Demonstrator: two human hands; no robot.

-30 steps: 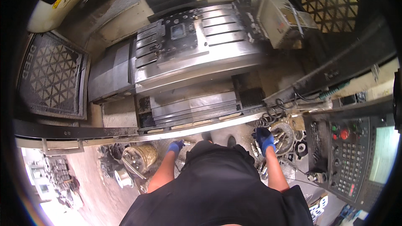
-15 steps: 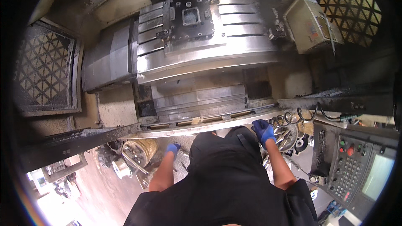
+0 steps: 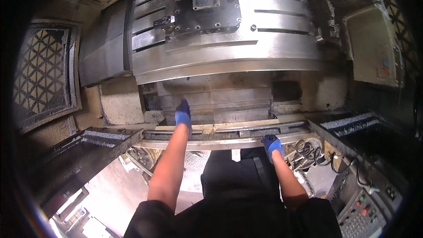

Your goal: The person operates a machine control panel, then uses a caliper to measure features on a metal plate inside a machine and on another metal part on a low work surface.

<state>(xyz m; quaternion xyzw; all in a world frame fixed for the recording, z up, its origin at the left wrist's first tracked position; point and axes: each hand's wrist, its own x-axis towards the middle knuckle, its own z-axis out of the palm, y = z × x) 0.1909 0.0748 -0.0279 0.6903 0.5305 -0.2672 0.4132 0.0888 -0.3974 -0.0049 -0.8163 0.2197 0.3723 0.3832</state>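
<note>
My left hand (image 3: 183,115), in a blue glove with dark fingers, reaches over the front sill (image 3: 207,143) of a machine's opening. It is above the stepped metal covers below the machine table (image 3: 282,52); its fingers are smeared. My right hand (image 3: 272,145), gloved alike, is at the sill near the black coiled hose (image 3: 315,153). Its fingers are curled, and what they hold, if anything, is hidden. On the slotted table ahead a black plate (image 3: 227,13) with a square opening sits on a flat metal base, out of reach of both hands.
Dark door edges (image 3: 105,147) flank the opening, with metal chips along them. A grey box (image 3: 370,46) stands at the far right. A control panel (image 3: 363,213) with buttons is at the lower right. A patterned panel (image 3: 39,70) is at the left.
My left hand has gone forward, from beside my leg to over the sill. My right hand stays low near the sill, its fingers curled. My view has shifted closer to the machine table.
</note>
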